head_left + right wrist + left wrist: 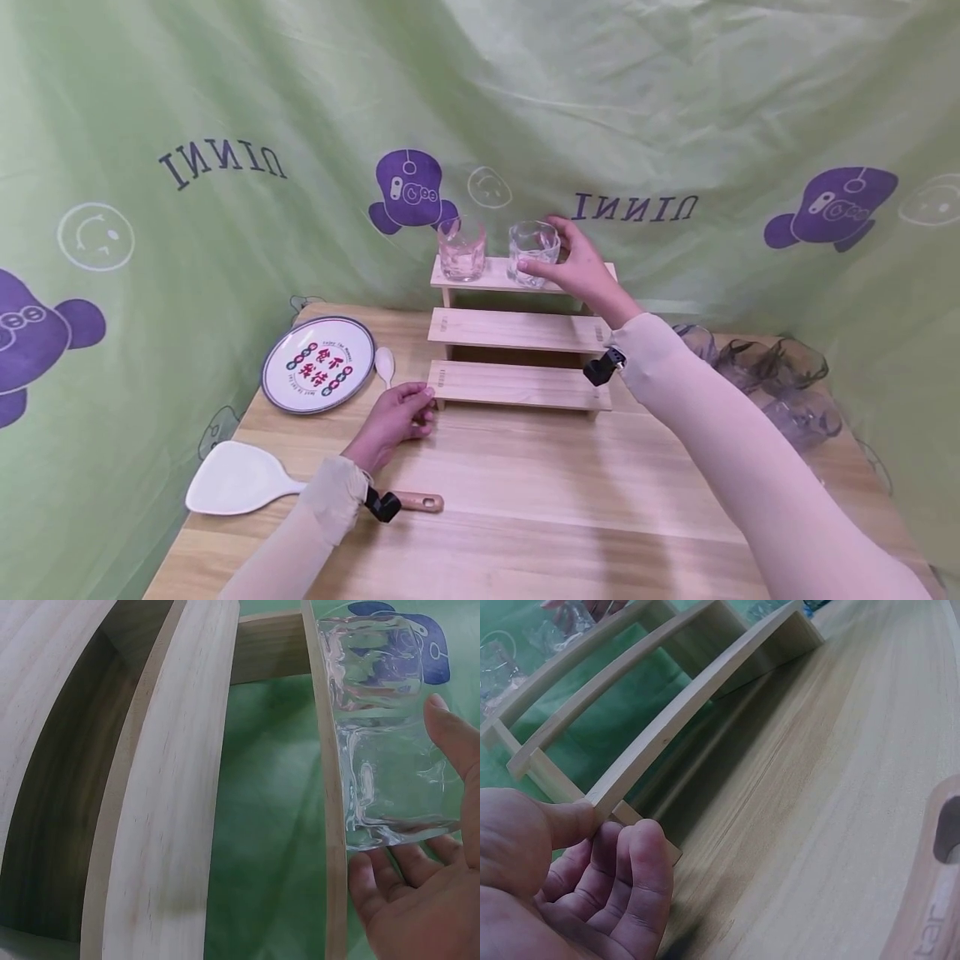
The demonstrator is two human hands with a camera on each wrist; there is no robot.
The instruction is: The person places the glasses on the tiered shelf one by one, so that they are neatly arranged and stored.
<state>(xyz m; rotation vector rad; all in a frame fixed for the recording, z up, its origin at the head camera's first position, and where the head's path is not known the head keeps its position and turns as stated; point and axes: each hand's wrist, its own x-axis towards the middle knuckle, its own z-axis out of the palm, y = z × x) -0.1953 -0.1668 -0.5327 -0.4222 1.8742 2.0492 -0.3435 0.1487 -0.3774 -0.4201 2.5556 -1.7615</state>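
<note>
A three-tier wooden rack [517, 382] stands on the table; its lowest board's left end is pinched between thumb and curled fingers of my left hand [393, 417]. On the top tier a clear glass [534, 242] stands upright, and my right hand [581, 267] curves round its right side, thumb in front and fingers lower in the right wrist view [420, 900]. A pinkish glass [461, 250] stands beside it to the left, untouched. In the left wrist view, the rack board [667, 724] runs away from my thumb.
Several dark-tinted glasses [798, 367] crowd the table's right side. A printed plate [279, 379] and a white spoon [385, 364] lie left of the rack. Below them is a white spatula [240, 479], its wooden handle [423, 502] partly behind my left wrist. A green curtain [300, 208] hangs close behind.
</note>
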